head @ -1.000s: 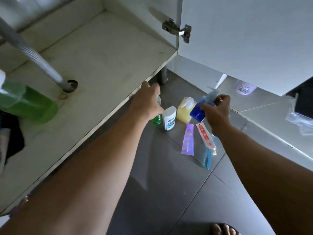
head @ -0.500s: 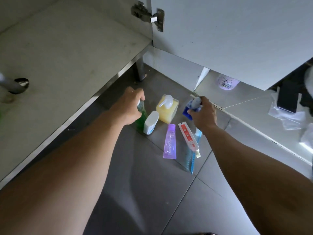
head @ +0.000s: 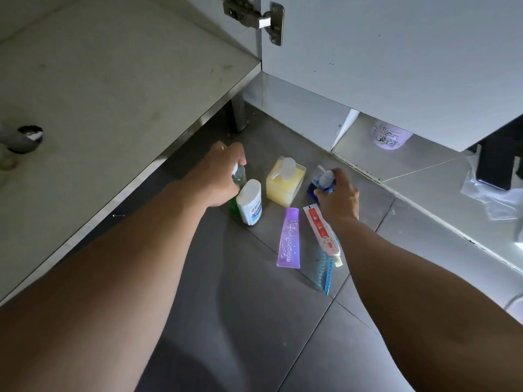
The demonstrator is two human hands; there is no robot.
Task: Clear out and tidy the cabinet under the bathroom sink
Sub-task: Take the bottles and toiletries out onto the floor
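My left hand point(head: 218, 176) grips a small green bottle point(head: 236, 193) that stands on the grey floor tiles below the cabinet edge. My right hand point(head: 338, 198) grips a blue pump bottle point(head: 322, 183) set on the floor further right. Between them stand a white deodorant stick point(head: 250, 202) and a yellow square soap dispenser point(head: 285, 181). A purple tube point(head: 289, 239), a red-and-white toothpaste tube point(head: 321, 227) and a blue toothbrush point(head: 325, 267) lie flat in front. The cabinet floor point(head: 113, 89) is bare at the left.
The open cabinet door point(head: 396, 60) hangs over the floor at the upper right, with its hinge point(head: 254, 17) at the top. A drain pipe hole point(head: 27, 137) sits at the cabinet's left. A lilac container point(head: 390, 135) and a plastic bag point(head: 492, 193) lie beyond the door.
Both hands have lowered their bottles to the floor beside the other items. The view has shifted right, so the large green bottle inside the cabinet is out of sight.
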